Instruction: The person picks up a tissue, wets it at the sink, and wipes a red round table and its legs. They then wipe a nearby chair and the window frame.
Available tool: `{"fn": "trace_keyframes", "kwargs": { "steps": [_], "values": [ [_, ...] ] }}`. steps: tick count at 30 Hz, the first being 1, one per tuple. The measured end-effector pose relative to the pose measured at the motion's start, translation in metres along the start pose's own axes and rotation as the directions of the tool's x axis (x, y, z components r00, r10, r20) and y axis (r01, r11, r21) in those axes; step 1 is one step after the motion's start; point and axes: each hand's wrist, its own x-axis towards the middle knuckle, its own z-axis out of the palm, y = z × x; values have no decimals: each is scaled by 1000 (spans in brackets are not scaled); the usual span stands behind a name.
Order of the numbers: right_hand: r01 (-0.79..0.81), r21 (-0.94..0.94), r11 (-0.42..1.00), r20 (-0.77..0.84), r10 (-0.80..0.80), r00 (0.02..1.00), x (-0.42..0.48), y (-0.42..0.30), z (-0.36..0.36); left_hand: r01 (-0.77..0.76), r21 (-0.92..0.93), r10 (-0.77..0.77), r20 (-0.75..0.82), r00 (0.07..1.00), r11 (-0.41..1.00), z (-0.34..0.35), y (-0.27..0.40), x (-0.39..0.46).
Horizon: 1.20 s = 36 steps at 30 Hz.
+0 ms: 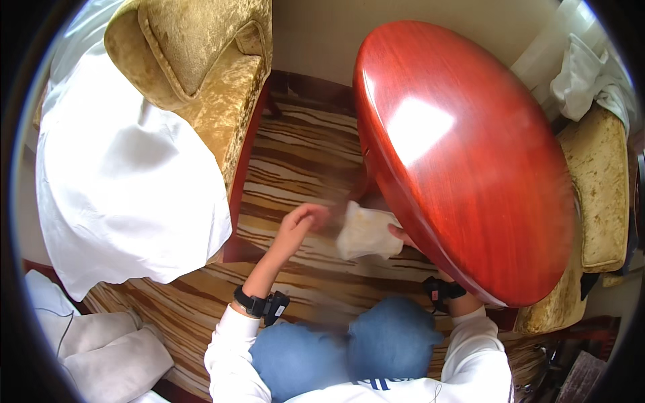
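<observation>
A pale cream cloth hangs over the carpet beside the round, glossy red wooden table. My right hand grips its right edge, partly hidden under the tabletop's rim. To the left of the cloth, my left hand hovers over the floor with curled fingers. Its fingertips are blurred, and whether they hold anything cannot be made out. Behind the cloth, a red table leg shows in part under the tabletop. Each wrist wears a black strap with a small device.
A gold velvet chair, partly draped with a white sheet, stands at left. Another gold upholstered chair sits behind the table at right, with white fabric over it. Folded beige fabric lies lower left. Striped carpet covers the floor.
</observation>
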Motion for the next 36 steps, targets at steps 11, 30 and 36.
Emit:
{"fn": "trace_keyframes", "kwargs": {
  "steps": [11,30,36],
  "values": [
    [-169,510,843,368,-36,929,-74,-52,95,63,-181,-29,186,982,981,2,121,-71],
    [321,-872,370,201,-327,923,-243,-209,14,-252,-134,276,215,937,958,28,165,-7],
    [394,-919,-19,390,-201,899,-177,-239,51,-181,-236,209,100,973,955,19,161,-3]
  ]
}}
